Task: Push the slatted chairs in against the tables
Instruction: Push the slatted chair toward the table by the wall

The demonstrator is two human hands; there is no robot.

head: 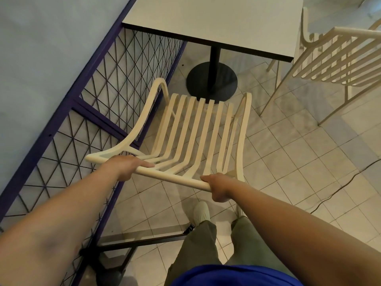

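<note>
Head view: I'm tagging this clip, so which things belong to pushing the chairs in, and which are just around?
Job: slatted chair, its top rail gripped by the left hand and the right hand; table ahead; second slatted chair on the right.
Just around: purple mesh partition; floor cable.

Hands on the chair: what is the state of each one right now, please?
Left hand: closed, gripping the top rail of the slatted chair.
Right hand: closed, gripping the same rail near its right end.
</note>
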